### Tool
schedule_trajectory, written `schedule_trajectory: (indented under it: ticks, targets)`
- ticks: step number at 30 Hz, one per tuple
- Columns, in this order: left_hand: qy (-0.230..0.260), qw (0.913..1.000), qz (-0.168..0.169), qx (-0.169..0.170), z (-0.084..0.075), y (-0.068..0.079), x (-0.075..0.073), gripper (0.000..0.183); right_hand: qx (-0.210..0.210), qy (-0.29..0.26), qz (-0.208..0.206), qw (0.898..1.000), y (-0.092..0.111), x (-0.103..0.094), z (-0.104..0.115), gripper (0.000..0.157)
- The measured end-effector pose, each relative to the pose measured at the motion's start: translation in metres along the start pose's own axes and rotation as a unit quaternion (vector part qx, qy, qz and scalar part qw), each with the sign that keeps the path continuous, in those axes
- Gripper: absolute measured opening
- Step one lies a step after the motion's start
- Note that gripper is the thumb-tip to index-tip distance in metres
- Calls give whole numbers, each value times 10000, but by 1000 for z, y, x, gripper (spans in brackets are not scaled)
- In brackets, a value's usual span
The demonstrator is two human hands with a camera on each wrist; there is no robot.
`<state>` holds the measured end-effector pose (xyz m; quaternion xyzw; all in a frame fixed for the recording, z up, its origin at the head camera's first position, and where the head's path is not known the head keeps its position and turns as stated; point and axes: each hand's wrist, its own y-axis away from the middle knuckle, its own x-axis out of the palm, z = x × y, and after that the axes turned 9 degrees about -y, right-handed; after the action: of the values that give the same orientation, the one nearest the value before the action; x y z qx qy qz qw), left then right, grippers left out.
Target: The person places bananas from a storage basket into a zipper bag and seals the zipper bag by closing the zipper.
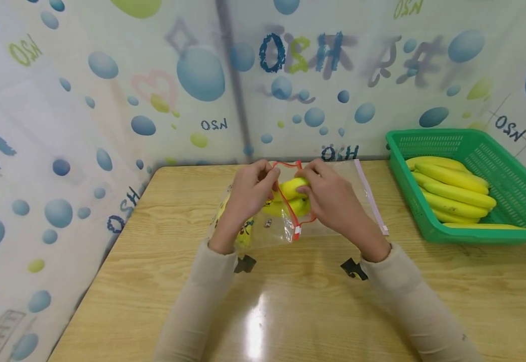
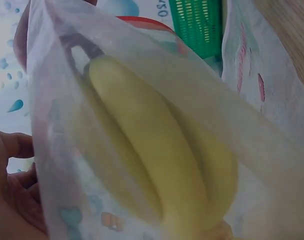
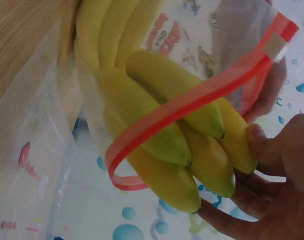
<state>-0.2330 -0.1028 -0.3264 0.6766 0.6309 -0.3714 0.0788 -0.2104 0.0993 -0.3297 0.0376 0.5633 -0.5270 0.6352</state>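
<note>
A clear printed zip bag (image 1: 267, 234) with a red zip edge and a white slider (image 1: 297, 231) lies between the two hands, its mouth toward the right. Several yellow bananas (image 3: 167, 135) are in it, their greenish tips poking out past the red edge. My left hand (image 1: 252, 188) pinches the bag near the far end of its mouth. With thumb and fingers, my right hand (image 1: 332, 198) holds the banana tips at the opening. In the left wrist view the bananas (image 2: 147, 135) show through the film.
Under the right forearm lies a second clear bag with a pale purple zip strip (image 1: 371, 198). A green basket (image 1: 409, 201) at the right holds more bananas (image 1: 457, 193). The wooden table (image 1: 154, 281) backs onto a patterned sheet (image 1: 263, 110).
</note>
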Motion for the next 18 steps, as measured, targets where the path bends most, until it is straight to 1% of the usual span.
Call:
schedule_trajectory:
  ticks: [5, 13, 15, 18]
  targets:
    - [71, 10000, 15, -1, -1, 0, 0, 30, 59, 85, 77, 9999, -1, 10, -1, 27]
    - [43, 10000, 3, -68, -1, 1, -1, 30, 385, -382, -133, 9984, -1, 25, -6, 25]
    - [28, 10000, -19, -71, -2, 1, -1, 31, 418, -431, -77, 9982, -1, 29, -6, 25]
    - [34, 9999, -81, -66, -2, 0, 0, 31, 447, -439, 156, 9979, -1, 34, -6, 24]
